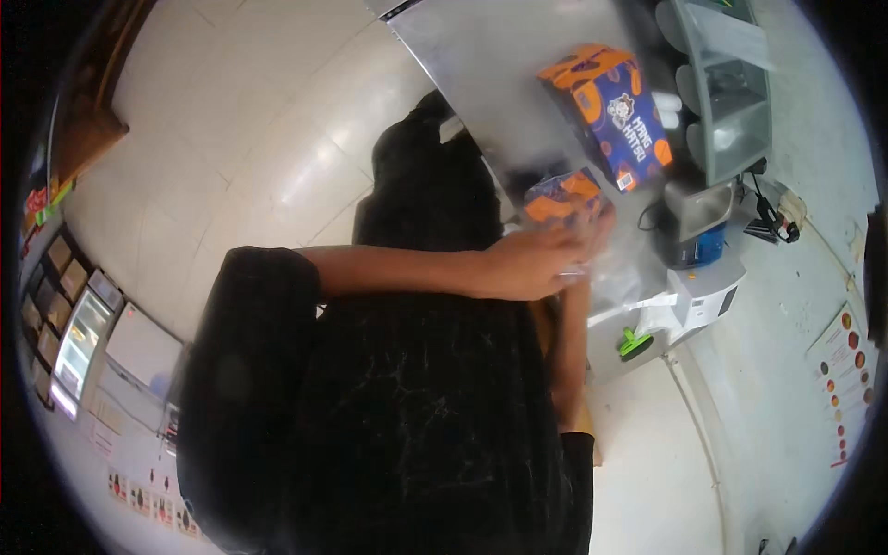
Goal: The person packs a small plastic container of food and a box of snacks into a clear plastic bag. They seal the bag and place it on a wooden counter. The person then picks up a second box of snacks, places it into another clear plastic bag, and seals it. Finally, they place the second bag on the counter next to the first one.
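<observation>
My left arm reaches across in front of me, and my left hand (527, 264) meets my right hand (575, 285) over the near side of a metal table (462, 46). Motion smears the fingers of both, and the left hand partly covers the right. Whether they hold anything cannot be made out; a small pale, shiny patch shows between them. Just beyond the fingers sits a small orange and purple-blue printed carton (561, 194). A larger carton (622, 120) in the same colours stands behind it, its printed side toward me.
Grey-green tiered trays (731, 102) stand at the table's back, with white cylinders (666, 106) beside them. A metal tray-like holder (698, 208), a white boxy machine (708, 296) and a bright green brush-like tool (635, 344) are to the right. Another black-clothed person (430, 176) is close by.
</observation>
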The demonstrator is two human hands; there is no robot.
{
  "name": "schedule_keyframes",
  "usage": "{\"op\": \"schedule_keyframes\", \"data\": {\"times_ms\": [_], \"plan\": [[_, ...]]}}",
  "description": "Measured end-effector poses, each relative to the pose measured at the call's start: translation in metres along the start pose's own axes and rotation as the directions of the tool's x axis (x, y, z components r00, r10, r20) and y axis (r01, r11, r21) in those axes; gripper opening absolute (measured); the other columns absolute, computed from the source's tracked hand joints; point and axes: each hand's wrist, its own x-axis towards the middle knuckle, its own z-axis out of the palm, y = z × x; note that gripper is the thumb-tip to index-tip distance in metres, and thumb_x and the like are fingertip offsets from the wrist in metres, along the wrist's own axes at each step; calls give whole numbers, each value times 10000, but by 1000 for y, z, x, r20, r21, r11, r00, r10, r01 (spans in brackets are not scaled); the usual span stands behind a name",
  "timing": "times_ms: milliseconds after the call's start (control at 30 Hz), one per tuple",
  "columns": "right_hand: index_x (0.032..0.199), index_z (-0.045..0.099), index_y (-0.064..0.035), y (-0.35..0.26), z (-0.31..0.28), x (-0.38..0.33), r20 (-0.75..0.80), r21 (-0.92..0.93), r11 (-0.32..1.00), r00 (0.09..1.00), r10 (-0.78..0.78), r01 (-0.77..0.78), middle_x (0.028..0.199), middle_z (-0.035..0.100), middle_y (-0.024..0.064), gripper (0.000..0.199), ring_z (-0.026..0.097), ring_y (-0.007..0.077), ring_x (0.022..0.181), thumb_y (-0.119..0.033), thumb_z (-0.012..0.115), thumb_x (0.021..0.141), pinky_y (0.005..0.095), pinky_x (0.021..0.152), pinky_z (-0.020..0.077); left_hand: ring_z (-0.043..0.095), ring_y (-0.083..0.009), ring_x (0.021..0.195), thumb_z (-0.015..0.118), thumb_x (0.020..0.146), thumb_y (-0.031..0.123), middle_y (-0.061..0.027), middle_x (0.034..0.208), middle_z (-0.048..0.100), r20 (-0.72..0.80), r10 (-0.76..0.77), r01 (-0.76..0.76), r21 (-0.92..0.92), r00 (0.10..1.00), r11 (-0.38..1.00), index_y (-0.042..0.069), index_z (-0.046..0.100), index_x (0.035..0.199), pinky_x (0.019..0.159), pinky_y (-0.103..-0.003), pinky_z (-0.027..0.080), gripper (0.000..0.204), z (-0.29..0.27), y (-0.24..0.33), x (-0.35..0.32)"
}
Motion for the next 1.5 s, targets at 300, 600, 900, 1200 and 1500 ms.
{"op": "schedule_keyframes", "data": {"times_ms": [300, 600, 900, 1200, 1500], "plan": [[1323, 493, -205, -48, -12, 16, 250, -97, 982, 951, 184, -164, 1288, 374, 257, 767, 338, 450, 1246, -310, 812, 633, 543, 1026, 322, 622, -327, 959, 521, 943, 132, -176, 976, 629, 21, 178, -167, -244, 984, 955, 2, 554, 1078, 812, -410, 485, 190, 4, -10, 4], [1320, 503, -198, -65, -8, 38, 204, -173, 965, 951, 233, -199, 1339, 347, 259, 669, 311, 467, 1292, -385, 745, 725, 559, 1054, 304, 665, -220, 644, 496, 968, 136, -136, 804, 635, 109, -18, 55, -347, 994, 936, 11, 514, 1108, 577, -345, 506, 188, -36, 20, -2], [895, 689, -7, -97, -148, 76, 765, 145, 858, 606, 218, -492, 1119, 606, 254, 251, 508, 396, 1170, -241, 617, 843, 451, 948, 422, 622, -352, 882, 604, 792, 122, -150, 1153, 508, -222, -162, 231, 335, 961, 913, 77, 454, 1168, 725, -442, 519, 407, -80, 27, -4], [1488, 203, -287, -18, -57, 177, 129, -164, 986, 992, -6, 27, 1254, 416, 244, 1102, 454, 436, 1125, -306, 833, 585, 562, 934, 369, 611, -361, 843, 704, 773, 193, -165, 1051, 539, -90, -18, 67, 580, 996, 812, 58, 465, 1197, 710, -430, 522, 504, -42, -9, 27], [1477, 265, -205, -21, -159, 143, 32, 173, 980, 995, 96, -100, 1159, 454, 237, 1038, 435, 430, 1138, -215, 785, 578, 498, 979, 370, 591, -225, 860, 598, 854, 85, -94, 970, 574, -152, 80, -38, 259, 985, 965, -2, 642, 908, 761, -323, 468, 111, -83, 2, 33]]}}
